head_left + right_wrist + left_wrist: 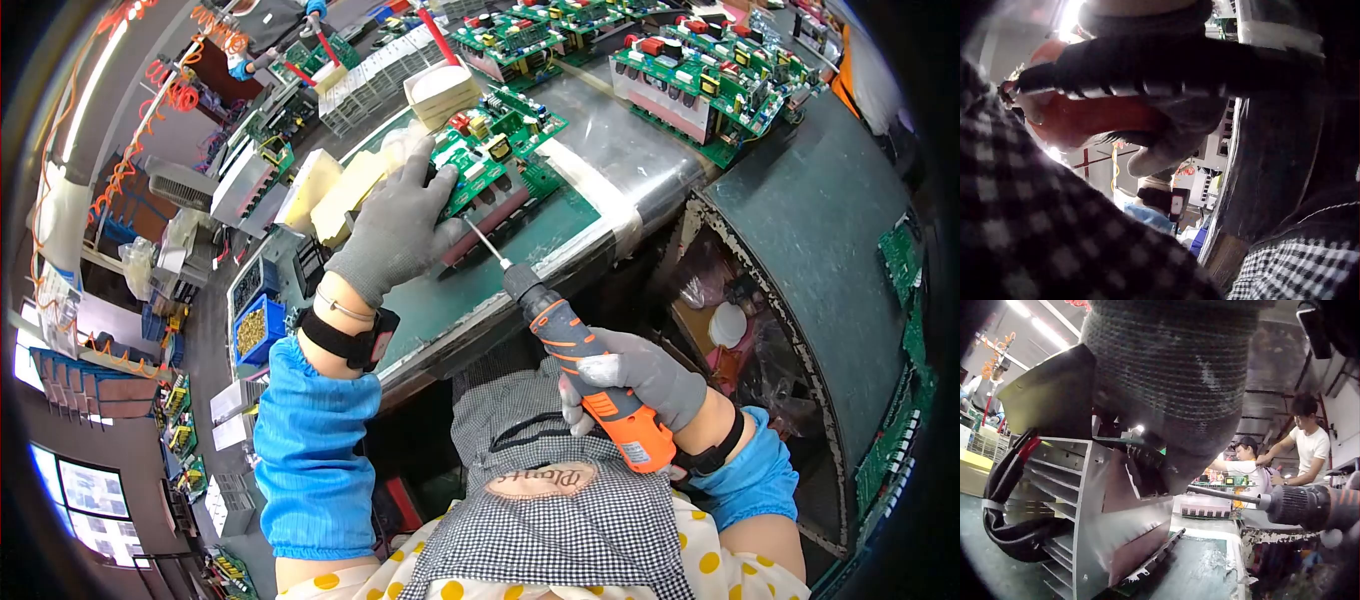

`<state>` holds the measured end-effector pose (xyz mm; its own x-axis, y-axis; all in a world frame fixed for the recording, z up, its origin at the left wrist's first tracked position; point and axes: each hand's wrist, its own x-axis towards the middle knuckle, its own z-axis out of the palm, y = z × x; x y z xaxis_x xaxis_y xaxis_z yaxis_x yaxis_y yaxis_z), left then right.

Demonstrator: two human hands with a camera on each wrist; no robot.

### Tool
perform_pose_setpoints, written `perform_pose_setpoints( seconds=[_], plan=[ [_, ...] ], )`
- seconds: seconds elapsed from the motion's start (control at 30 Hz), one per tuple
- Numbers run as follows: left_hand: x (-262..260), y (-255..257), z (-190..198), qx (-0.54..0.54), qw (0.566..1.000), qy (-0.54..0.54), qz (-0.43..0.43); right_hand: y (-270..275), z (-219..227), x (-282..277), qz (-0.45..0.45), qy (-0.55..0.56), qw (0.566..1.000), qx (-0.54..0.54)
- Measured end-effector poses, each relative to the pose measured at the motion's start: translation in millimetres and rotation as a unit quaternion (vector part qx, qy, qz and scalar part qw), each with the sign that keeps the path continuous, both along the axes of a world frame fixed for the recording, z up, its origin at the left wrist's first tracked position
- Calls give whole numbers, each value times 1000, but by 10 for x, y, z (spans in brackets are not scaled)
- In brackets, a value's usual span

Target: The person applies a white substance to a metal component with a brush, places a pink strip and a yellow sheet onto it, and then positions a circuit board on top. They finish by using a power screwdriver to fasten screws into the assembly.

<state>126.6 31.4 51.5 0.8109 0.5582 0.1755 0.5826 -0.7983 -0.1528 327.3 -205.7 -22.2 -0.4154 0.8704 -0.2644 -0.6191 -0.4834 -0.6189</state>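
My left hand, in a grey glove, grips the left end of a green circuit board that sits on a finned metal heat sink. Its thumb is at the front face. A gloved right hand holds an orange and black power screwdriver. The long bit points up and left, its tip right by the left thumb and the heat sink's front. From the left wrist, a black cable bundle shows beside the fins. The right wrist view is dark, with the screwdriver's body across it.
More board assemblies stand at the back right of the workbench. Yellow pads and a white box lie behind the left hand. A blue bin of small brass-coloured parts is at the left. Other people work beyond.
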Motion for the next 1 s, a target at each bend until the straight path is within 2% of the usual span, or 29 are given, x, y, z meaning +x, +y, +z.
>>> perform_pose_setpoints(
  seconds=[0.37,0.8,1.0],
  plan=[
    [14,0,-36,8,1000,5,2,-12,266,-66,-6,-20,1000,-24],
    [30,13,-74,9,1000,0,12,20,344,-44,-14,-10,998,-67],
    [15,49,-132,19,1000,-22,5,73,309,-10,-8,-28,998,-50]
  ],
)
